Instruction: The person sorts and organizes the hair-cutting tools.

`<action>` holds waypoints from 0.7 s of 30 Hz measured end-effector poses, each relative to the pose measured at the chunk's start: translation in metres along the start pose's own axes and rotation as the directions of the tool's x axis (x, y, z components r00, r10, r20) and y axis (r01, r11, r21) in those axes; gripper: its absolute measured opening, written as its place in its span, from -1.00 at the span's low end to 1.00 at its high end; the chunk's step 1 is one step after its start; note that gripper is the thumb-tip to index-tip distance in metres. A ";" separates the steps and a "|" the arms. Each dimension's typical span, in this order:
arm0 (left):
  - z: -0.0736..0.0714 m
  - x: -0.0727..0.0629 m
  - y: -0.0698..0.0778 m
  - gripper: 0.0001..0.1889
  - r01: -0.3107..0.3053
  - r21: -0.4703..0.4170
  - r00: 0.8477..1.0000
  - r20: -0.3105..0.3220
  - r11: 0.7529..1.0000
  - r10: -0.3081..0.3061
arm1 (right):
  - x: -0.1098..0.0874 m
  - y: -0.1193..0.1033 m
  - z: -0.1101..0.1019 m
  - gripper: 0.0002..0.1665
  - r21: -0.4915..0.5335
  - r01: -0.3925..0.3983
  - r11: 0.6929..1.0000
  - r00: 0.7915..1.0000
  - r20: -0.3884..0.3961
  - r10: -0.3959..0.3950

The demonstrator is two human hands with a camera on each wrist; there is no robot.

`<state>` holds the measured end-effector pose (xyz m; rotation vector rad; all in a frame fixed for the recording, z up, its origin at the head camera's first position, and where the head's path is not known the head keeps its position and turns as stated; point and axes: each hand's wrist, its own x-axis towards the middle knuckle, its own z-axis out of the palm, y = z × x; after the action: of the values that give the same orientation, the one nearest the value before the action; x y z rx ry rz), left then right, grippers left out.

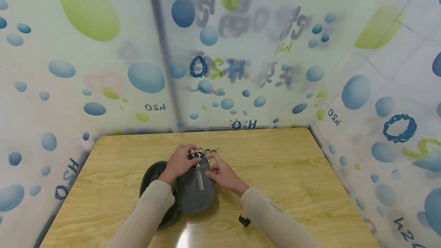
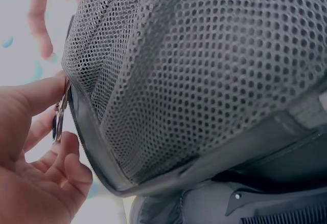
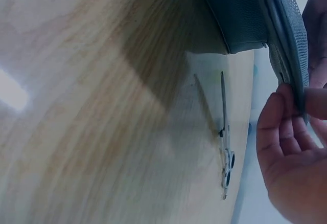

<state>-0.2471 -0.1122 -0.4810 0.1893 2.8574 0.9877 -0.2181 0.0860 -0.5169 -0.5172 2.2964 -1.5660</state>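
A dark grey zip case (image 1: pixel 196 198) lies opened on the table, its flap raised between both hands. My left hand (image 1: pixel 182 160) holds a pair of scissors (image 1: pixel 200 151) by the finger rings at the flap's top edge. In the left wrist view, thumb and fingers of the left hand (image 2: pixel 46 147) are on the metal scissors (image 2: pixel 60 116), beside the mesh pocket (image 2: pixel 204 70). With thumb and fingers, my right hand (image 1: pixel 223 172) pinches the flap's right edge. The right wrist view shows that right hand (image 3: pixel 294 137) gripping the case's zipped rim (image 3: pixel 294 55).
A second pair of scissors (image 3: pixel 225 152) lies on the wooden table (image 1: pixel 275 163) beyond the flap. Inside the case's other half is a black comb (image 2: pixel 286 215). A small black and yellow object (image 1: pixel 244 220) sits near the right forearm. Patterned walls (image 1: pixel 220 98) stand behind the table.
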 end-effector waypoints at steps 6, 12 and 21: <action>0.000 -0.001 0.000 -0.55 -0.037 0.003 0.999 0.032 0.999 0.037 | 0.007 -0.001 0.004 -0.84 -0.190 0.067 0.980 0.997 -0.032 -0.074; 0.002 0.000 0.002 -0.52 -0.081 0.066 0.993 0.088 0.995 0.075 | 0.011 -0.001 0.004 -0.94 -0.211 0.049 0.976 0.998 -0.031 -0.056; 0.003 -0.004 0.001 -0.56 -0.074 0.077 0.995 0.072 0.994 0.069 | 0.012 -0.006 0.003 -0.89 0.019 -0.075 0.997 0.997 0.007 0.075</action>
<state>-0.2431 -0.1101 -0.4821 0.3289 2.8462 0.8622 -0.2271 0.0758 -0.5131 -0.4259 2.2662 -1.5473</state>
